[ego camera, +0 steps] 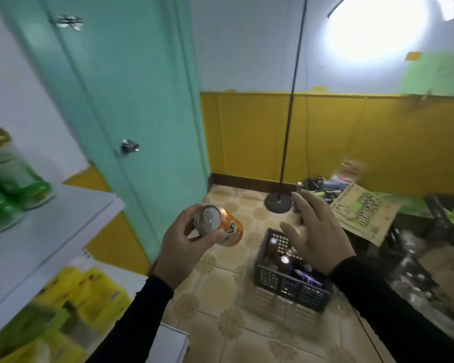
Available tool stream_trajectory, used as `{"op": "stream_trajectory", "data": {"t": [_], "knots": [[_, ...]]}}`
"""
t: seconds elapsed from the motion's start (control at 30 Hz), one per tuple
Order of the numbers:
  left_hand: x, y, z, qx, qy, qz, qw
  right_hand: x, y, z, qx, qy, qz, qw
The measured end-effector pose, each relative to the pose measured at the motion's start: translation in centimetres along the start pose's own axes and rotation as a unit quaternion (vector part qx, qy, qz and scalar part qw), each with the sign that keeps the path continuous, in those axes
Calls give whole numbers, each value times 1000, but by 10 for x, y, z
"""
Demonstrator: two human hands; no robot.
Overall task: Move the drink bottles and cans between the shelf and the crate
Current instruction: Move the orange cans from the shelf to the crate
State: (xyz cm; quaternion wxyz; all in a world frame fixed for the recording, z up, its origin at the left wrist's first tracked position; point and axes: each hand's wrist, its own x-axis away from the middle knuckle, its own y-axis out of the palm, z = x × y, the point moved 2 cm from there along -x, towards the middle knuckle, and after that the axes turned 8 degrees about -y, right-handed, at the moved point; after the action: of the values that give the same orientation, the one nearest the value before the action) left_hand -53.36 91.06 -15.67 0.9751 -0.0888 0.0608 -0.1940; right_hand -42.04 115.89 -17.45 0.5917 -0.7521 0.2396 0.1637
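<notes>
Holding an orange can (222,226) up in mid-air, the left hand (184,247) has thumb & fingers curled round the can's top end; silver lid w/ pull tab faces the camera, can tilted on its side. It sits between the shelf and the crate, touching neither.

Right hand (317,234) is released: fingers straight & spread, palm down, gripping nothing, hovering above the crate (291,284). Both arms in black sleeves.

Crate is dark plastic w/ a grid wall, on the tiled floor (220,331) below & right of the can. Inside it: several cans or bottles seen from the top, too blurred to count or tell apart.

White shelf (50,231) at left edge. Top level carries green bottles (13,184), blurred. Level below has yellow packs (89,292), also blurred.

Teal door (121,82) w/ a metal knob (129,146) stands behind the shelf. Wall beyond is yellow below, white above. Lamp stand (278,201), thin black pole on a round base, is on the floor near the wall, behind the crate. Printed cardboard box (364,213) lies to the right of it, w/ dark clutter around; can't tell what that is.
</notes>
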Motion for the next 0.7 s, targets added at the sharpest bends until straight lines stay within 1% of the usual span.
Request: {"op": "stream_trajectory", "data": {"t": [0.13, 0.23, 0.33, 0.43, 0.57, 0.7], "knots": [[-29, 69, -24, -32, -41, -55, 997, 19, -6, 75, 7, 55, -31, 998], [-54, 110, -44, -53, -76, -88, 992, 22, -4, 114, 9, 106, -61, 992], [-84, 145, -64, -68, -102, -111, 986, 21, 10, 145, 11, 136, -80, 987], [-120, 176, -90, -82, -129, -133, 979, 18, 35, 176, 9, 169, -90, 981], [-181, 218, -135, -112, -160, -177, 965, 6, 81, 218, 19, 208, -122, 970], [-243, 259, -189, -146, -196, -216, 945, -6, 141, 264, 5, 262, -180, 948]]}}
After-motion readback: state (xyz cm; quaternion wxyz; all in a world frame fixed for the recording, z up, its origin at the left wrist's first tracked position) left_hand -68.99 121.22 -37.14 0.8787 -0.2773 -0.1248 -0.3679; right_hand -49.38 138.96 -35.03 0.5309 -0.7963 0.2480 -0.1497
